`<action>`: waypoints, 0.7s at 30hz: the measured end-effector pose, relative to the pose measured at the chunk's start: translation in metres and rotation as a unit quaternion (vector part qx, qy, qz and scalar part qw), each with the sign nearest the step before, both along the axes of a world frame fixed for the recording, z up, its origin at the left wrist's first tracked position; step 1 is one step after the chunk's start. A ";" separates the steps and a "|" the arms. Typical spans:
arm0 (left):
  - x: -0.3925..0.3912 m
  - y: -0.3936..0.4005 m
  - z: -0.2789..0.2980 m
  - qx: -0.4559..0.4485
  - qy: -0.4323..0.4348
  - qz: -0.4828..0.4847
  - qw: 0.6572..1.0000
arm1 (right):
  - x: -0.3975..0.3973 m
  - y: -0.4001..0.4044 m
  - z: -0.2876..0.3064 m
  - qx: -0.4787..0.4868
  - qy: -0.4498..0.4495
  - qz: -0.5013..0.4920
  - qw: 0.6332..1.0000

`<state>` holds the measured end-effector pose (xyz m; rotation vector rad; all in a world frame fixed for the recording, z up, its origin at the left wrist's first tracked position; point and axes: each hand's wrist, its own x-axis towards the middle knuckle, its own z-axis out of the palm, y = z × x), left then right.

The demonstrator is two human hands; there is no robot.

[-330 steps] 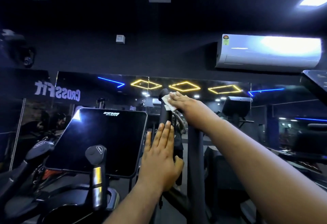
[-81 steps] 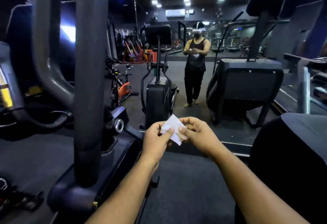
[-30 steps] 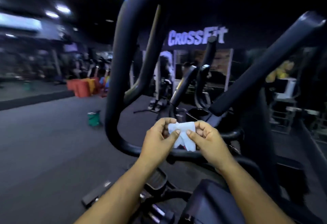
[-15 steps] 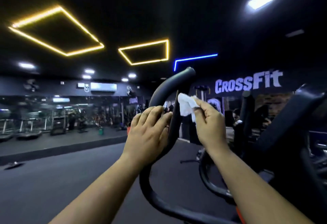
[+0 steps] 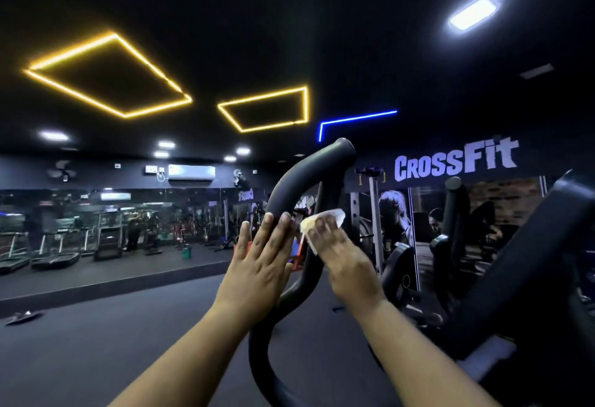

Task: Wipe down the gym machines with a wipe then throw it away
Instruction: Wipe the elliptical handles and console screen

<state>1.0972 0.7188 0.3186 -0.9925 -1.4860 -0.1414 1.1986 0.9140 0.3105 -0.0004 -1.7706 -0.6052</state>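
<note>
Lower on handlebar [image 5: 299,181] now: right hand [image 5: 346,265] presses wipe [image 5: 322,220] against it; left hand [image 5: 262,265] flat, fingers straight, alongside.

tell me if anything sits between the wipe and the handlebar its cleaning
Nothing visible does. The right hand presses the wipe straight against the black handlebar, and the left hand rests flat on the bar's other side, clear of the wipe.
</note>
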 end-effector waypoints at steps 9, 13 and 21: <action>-0.011 -0.019 -0.037 -0.049 -0.029 0.001 0.998 | 0.020 -0.014 -0.073 -0.031 -0.147 0.119 0.982; -0.010 -0.026 -0.042 -0.065 -0.024 0.004 0.998 | 0.051 -0.036 0.008 -0.078 0.063 0.250 0.963; -0.004 -0.030 -0.033 -0.036 -0.025 0.009 0.999 | 0.022 -0.049 0.099 -0.173 0.128 0.216 0.952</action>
